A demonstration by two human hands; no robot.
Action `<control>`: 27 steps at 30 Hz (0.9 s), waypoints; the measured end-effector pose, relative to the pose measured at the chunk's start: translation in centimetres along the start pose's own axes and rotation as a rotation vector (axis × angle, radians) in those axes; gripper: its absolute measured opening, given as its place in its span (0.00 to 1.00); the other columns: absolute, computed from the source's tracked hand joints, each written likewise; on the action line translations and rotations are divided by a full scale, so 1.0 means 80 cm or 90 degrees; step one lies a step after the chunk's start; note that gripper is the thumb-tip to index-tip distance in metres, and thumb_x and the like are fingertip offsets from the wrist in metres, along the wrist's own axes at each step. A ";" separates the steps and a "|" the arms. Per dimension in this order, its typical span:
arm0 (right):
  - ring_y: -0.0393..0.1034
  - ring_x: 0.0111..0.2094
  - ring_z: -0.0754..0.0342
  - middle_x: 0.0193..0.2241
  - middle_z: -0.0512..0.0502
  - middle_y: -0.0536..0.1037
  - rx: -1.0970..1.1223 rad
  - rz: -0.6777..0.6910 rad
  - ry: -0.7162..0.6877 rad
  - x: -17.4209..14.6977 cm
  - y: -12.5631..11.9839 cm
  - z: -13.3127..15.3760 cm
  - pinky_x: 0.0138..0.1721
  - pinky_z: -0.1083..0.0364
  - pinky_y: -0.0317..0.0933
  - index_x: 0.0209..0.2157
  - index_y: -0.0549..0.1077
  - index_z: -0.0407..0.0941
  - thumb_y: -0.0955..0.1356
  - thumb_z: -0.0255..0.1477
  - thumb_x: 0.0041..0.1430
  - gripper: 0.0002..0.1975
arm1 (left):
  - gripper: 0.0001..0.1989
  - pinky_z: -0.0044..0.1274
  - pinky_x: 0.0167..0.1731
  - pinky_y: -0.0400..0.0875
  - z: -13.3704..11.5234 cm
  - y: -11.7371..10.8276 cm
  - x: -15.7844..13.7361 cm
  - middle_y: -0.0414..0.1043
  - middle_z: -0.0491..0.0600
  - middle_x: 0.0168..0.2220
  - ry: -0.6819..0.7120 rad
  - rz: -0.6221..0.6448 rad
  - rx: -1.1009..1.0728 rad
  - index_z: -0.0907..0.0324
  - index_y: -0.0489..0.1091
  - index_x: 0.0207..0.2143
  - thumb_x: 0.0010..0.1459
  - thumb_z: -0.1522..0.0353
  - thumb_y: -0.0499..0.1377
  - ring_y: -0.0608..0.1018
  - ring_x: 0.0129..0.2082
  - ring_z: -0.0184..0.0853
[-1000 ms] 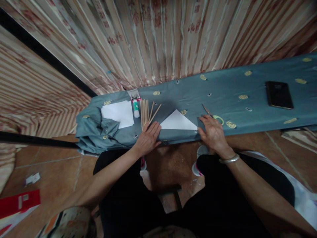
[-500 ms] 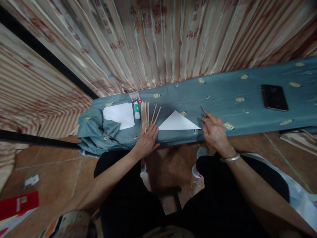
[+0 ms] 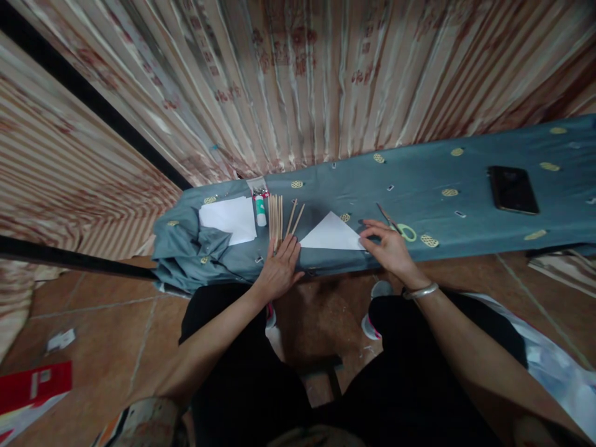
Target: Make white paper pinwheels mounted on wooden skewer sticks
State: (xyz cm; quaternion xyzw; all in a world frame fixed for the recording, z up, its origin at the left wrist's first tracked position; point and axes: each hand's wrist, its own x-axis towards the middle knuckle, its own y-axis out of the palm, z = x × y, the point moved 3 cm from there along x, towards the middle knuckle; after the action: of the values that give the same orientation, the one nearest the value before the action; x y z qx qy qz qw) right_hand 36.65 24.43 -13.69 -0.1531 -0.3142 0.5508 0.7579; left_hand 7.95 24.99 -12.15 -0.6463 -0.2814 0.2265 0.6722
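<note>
A white paper triangle lies on the blue cloth with its peak away from me. My left hand rests flat, palm down, with its fingers by the triangle's left corner and the lower ends of the wooden sticks. Two of those sticks lie a little apart from the others. Thumb and fingertips of my right hand come together on the triangle's right corner, covering it. Just beyond that hand lie scissors with yellow-green handles, partly hidden by its fingers.
To the left are white paper sheets, a glue stick and a small packet of metal bits. A black phone lies far right on the cloth-covered bench. A curtain hangs behind.
My right hand has let go of the scissors, leaving them on the cloth, and moved left onto the triangle's right corner. My left hand stays at the left corner.
</note>
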 end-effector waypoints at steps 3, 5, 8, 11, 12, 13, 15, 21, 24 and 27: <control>0.73 0.51 0.44 0.47 0.42 0.79 0.054 -0.052 0.011 0.010 -0.009 -0.002 0.57 0.41 0.60 0.28 0.77 0.47 0.69 0.32 0.51 0.05 | 0.29 0.52 0.65 0.44 -0.001 -0.005 -0.001 0.57 0.69 0.65 -0.011 -0.003 -0.019 0.70 0.59 0.62 0.63 0.64 0.56 0.56 0.68 0.52; 0.73 0.51 0.44 0.47 0.42 0.79 0.097 -0.089 0.022 0.018 -0.018 -0.004 0.57 0.40 0.60 0.29 0.77 0.47 0.70 0.33 0.52 0.06 | 0.27 0.52 0.65 0.43 0.001 -0.010 0.001 0.58 0.68 0.65 -0.024 -0.002 -0.048 0.69 0.60 0.61 0.64 0.63 0.55 0.56 0.68 0.52; 0.72 0.53 0.44 0.50 0.40 0.77 0.155 -0.126 0.036 0.025 -0.027 0.000 0.58 0.40 0.59 0.31 0.77 0.46 0.70 0.35 0.54 0.07 | 0.27 0.48 0.67 0.40 0.007 -0.020 0.016 0.57 0.65 0.66 -0.069 -0.050 -0.185 0.67 0.60 0.62 0.65 0.61 0.52 0.54 0.69 0.48; 0.71 0.53 0.44 0.52 0.39 0.76 0.148 -0.149 0.023 0.026 -0.025 0.014 0.58 0.40 0.59 0.32 0.76 0.46 0.70 0.37 0.56 0.09 | 0.31 0.42 0.67 0.48 0.018 -0.026 0.044 0.54 0.61 0.67 -0.199 -0.137 -0.494 0.62 0.54 0.66 0.65 0.56 0.51 0.56 0.69 0.44; 0.71 0.53 0.44 0.52 0.40 0.75 0.133 -0.151 0.012 0.025 -0.023 0.021 0.58 0.40 0.59 0.32 0.76 0.46 0.69 0.37 0.57 0.09 | 0.32 0.40 0.65 0.54 0.022 -0.025 0.055 0.55 0.60 0.68 -0.263 -0.157 -0.631 0.59 0.51 0.67 0.65 0.55 0.50 0.59 0.68 0.43; 0.71 0.54 0.44 0.53 0.40 0.75 0.115 -0.148 -0.002 0.024 -0.020 0.028 0.58 0.40 0.59 0.32 0.76 0.46 0.69 0.38 0.58 0.10 | 0.32 0.40 0.63 0.59 0.024 -0.024 0.064 0.56 0.60 0.67 -0.329 -0.173 -0.774 0.57 0.49 0.67 0.65 0.54 0.48 0.62 0.66 0.43; 0.70 0.55 0.44 0.54 0.40 0.74 0.084 -0.132 -0.030 0.022 -0.013 0.042 0.59 0.39 0.59 0.34 0.76 0.47 0.68 0.38 0.59 0.10 | 0.31 0.39 0.58 0.67 0.025 -0.020 0.082 0.59 0.59 0.66 -0.408 -0.136 -1.036 0.53 0.51 0.66 0.65 0.51 0.44 0.68 0.63 0.43; 0.67 0.57 0.44 0.57 0.42 0.72 0.000 -0.067 -0.117 0.017 -0.001 0.072 0.60 0.38 0.57 0.36 0.76 0.50 0.66 0.36 0.62 0.08 | 0.22 0.41 0.51 0.73 0.035 -0.017 0.094 0.70 0.56 0.56 -0.497 -0.111 -1.370 0.54 0.67 0.49 0.63 0.51 0.49 0.75 0.55 0.45; 0.67 0.57 0.44 0.58 0.42 0.71 -0.047 -0.027 -0.155 0.013 0.005 0.082 0.59 0.39 0.59 0.36 0.75 0.50 0.65 0.34 0.64 0.07 | 0.12 0.40 0.51 0.73 0.041 -0.011 0.094 0.76 0.54 0.47 -0.538 -0.130 -1.399 0.56 0.70 0.42 0.59 0.60 0.56 0.78 0.50 0.42; 0.67 0.57 0.44 0.58 0.41 0.72 -0.057 0.016 -0.176 0.011 0.014 0.086 0.57 0.40 0.61 0.36 0.75 0.49 0.64 0.33 0.65 0.08 | 0.08 0.38 0.51 0.74 0.044 -0.006 0.101 0.79 0.53 0.39 -0.583 -0.124 -1.406 0.59 0.71 0.37 0.53 0.68 0.59 0.79 0.47 0.42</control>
State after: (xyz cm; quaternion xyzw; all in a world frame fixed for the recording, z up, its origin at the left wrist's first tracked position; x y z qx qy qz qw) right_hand 31.55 24.83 -8.87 -0.1132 -0.4383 0.5613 0.6929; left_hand 11.56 33.00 -10.97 -0.7091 -0.5846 0.0196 -0.3937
